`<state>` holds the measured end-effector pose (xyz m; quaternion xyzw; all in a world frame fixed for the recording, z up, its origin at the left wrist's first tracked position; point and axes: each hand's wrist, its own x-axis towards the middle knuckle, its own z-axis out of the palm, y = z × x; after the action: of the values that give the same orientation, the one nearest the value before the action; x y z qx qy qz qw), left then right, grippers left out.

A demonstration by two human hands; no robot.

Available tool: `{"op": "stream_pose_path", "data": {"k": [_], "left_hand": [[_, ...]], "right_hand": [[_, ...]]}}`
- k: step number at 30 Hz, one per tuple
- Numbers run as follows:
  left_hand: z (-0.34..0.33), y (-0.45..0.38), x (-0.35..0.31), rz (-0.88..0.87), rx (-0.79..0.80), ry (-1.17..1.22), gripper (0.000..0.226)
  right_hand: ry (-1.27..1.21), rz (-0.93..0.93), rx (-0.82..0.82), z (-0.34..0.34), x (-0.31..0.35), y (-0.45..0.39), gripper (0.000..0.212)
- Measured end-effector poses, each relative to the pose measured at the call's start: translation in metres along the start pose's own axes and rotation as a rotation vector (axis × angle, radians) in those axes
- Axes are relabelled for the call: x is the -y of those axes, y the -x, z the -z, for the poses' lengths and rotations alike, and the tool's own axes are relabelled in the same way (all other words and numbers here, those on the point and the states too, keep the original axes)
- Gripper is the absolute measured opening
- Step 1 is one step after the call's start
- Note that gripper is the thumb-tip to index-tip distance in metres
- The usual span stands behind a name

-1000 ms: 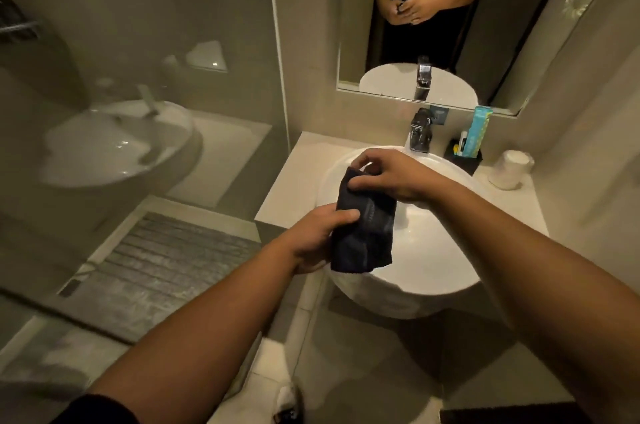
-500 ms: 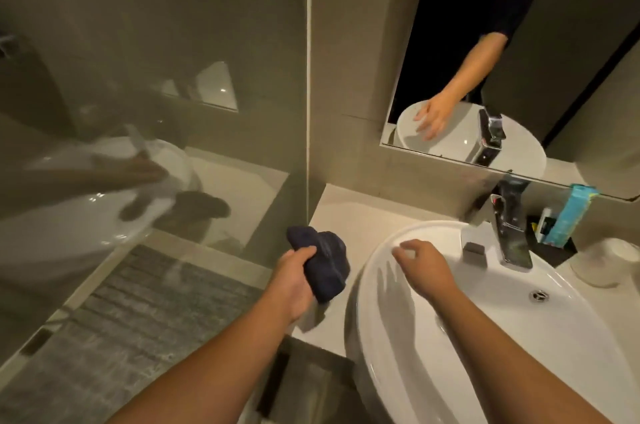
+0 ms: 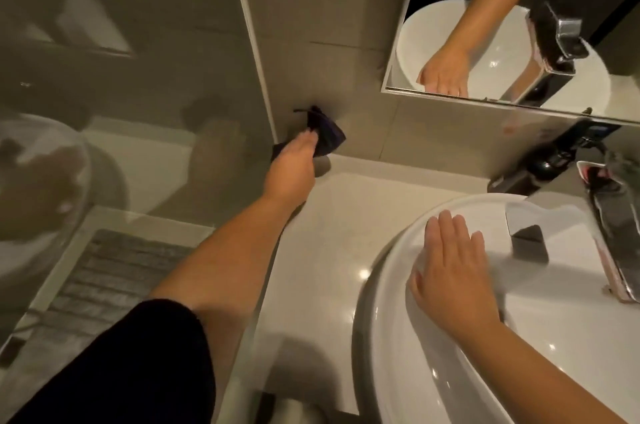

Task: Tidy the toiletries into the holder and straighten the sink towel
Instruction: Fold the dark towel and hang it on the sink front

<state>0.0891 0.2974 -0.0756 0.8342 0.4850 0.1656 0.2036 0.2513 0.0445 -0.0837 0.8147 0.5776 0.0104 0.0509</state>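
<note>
A dark towel (image 3: 323, 134) is gripped bunched in the left hand (image 3: 294, 164) at the desk's (image 3: 346, 215) back corner, the right hand (image 3: 450, 271) laid flat and spread on the sink (image 3: 398, 337) rim (steadying, seemingly); it is best shaken out and laid squarely.

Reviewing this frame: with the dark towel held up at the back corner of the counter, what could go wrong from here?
The left hand pinches the bunched dark towel against the wall; released like this, it may drop crumpled onto the counter rather than lie straight. The right hand rests flat on the glossy sink rim and might slip if leaned on.
</note>
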Motion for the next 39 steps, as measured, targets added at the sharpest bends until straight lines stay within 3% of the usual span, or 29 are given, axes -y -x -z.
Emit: {"op": "stream_pose_path", "data": {"k": [2, 4, 12, 17, 20, 25, 35, 37, 39], "left_hand": [[-0.022, -0.003, 0.014, -0.188, 0.249, -0.221, 0.066], [-0.032, -0.003, 0.023, -0.24, 0.354, -0.325, 0.068], [-0.024, 0.01, 0.018, -0.24, 0.377, -0.311, 0.065], [-0.013, 0.07, 0.017, -0.201, 0.33, -0.321, 0.059], [-0.011, 0.121, 0.017, -0.145, 0.324, -0.311, 0.059], [-0.007, 0.213, 0.012, -0.026, 0.295, -0.301, 0.06], [0.004, 0.367, -0.04, 0.144, 0.285, -0.406, 0.052], [0.004, 0.386, -0.055, 0.306, 0.223, -0.252, 0.043], [0.005, 0.396, -0.066, 0.678, 0.103, 0.215, 0.034]], "right_hand": [[0.005, 0.005, -0.005, -0.002, 0.0, -0.001, 0.077], [0.009, 0.009, -0.005, -0.003, 0.0, -0.002, 0.079], [-0.025, 0.017, -0.019, -0.007, -0.001, -0.002, 0.077], [-0.041, 0.046, -0.015, -0.008, -0.003, -0.002, 0.088], [-0.02, 0.057, 0.001, -0.009, -0.005, -0.001, 0.089], [-0.012, 0.056, 0.029, -0.006, -0.007, -0.002, 0.072], [0.055, 0.084, 0.239, 0.027, -0.009, 0.004, 0.086], [0.074, 0.089, 0.276, 0.033, -0.009, 0.004, 0.087], [0.083, 0.09, 0.299, 0.039, -0.009, 0.005, 0.087]]}}
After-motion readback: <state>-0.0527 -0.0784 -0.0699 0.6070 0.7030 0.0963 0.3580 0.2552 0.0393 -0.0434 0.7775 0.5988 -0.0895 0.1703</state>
